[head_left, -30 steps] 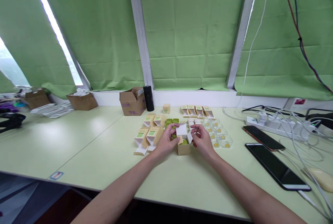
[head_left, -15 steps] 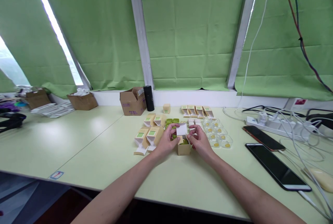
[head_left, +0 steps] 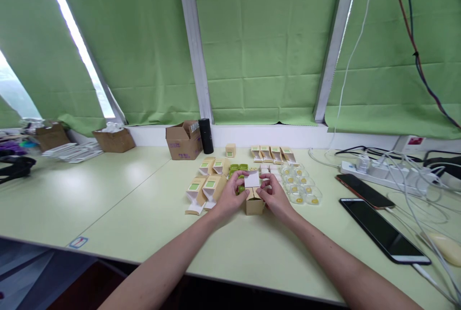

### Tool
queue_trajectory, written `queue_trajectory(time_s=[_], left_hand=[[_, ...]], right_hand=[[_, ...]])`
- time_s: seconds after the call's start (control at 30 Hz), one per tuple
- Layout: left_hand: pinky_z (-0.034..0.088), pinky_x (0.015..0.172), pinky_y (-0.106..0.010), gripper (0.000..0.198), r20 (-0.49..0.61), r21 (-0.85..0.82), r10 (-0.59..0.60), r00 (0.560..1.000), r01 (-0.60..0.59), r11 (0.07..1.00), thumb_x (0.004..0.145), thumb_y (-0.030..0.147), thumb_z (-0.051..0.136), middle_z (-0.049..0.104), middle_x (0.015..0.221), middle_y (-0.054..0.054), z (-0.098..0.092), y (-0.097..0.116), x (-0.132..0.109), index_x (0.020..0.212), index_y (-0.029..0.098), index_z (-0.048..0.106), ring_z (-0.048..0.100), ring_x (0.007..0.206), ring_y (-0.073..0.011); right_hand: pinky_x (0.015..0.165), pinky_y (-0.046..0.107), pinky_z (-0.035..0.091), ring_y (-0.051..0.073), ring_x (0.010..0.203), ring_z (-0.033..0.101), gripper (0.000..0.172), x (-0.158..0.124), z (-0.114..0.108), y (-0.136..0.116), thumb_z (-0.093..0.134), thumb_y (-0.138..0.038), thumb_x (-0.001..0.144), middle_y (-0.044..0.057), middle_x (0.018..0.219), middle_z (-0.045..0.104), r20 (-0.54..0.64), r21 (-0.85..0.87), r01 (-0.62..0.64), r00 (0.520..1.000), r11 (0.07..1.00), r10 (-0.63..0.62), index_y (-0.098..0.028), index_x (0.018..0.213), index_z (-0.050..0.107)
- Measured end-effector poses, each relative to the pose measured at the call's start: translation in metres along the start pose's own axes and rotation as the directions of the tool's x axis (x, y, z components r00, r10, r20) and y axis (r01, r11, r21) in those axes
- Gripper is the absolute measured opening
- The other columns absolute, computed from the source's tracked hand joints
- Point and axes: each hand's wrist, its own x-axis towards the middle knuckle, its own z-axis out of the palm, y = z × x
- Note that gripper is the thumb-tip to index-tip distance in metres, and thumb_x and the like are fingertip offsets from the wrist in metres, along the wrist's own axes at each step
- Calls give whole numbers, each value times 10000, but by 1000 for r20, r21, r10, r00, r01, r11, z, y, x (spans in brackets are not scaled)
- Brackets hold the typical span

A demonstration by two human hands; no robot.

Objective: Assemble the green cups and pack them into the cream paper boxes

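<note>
Between my hands a small kraft cardboard box [head_left: 254, 208] stands upright on the table, its white-lined lid raised at the back. Both side flaps are folded inward over the opening. My left hand [head_left: 234, 191] is closed on the box's left side, thumb at the left flap. My right hand [head_left: 274, 193] grips the right side, its thumb and finger at the right flap. Behind my hands are green pieces [head_left: 238, 167] and white pieces [head_left: 264, 168], partly hidden. Flattened or open small boxes [head_left: 214, 187] lie to the left, and clear plastic shells [head_left: 312, 195] with yellow centres to the right.
Several small cartons [head_left: 275, 154] lie in a row at the back, with one closed box [head_left: 231, 150] left of them. A larger cardboard box [head_left: 184, 142] and black cylinder [head_left: 206, 136] stand by the wall. Two phones [head_left: 383, 230], cables and a power strip [head_left: 389, 175] occupy the right.
My right hand has folded the box's right flap inward. The green contents that showed inside the box are now covered. My left hand stays in place.
</note>
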Motion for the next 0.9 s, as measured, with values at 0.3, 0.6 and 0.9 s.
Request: queue_trajectory(time_s=[0.3, 0.6, 0.9], left_hand=[[465, 807, -306, 494, -27, -20, -16, 1000, 16, 1000, 859, 274, 740, 771, 1019, -39, 0, -3, 0, 1187, 258, 372, 693, 895, -190], [514, 837, -303, 295, -50, 46, 9, 999, -7, 999, 853, 263, 739, 726, 971, -42, 1, 0, -1, 1050, 221, 523, 708, 1025, -229], [550, 947, -378, 179, -16, 42, 39, 999, -39, 998, 878, 270, 744, 747, 1098, -111, 0, -2, 1, 925, 191, 591, 701, 1119, -258]], right_hand=[[503, 237, 378, 121, 617, 505, 498, 0, 1, 1, 707, -461, 715, -36, 909, 522, -12, 18, 15, 1000, 1000, -14, -257, 1141, 551], [530, 244, 387, 126, 628, 506, 488, 0, 1, 2, 700, -465, 738, -32, 900, 536, -11, 0, 51, 999, 999, -51, -248, 1151, 557], [603, 285, 422, 156, 670, 531, 244, -7, -3, -12, 614, -321, 797, -1, 868, 557, -67, -64, 228, 970, 972, -232, -229, 1023, 633]])
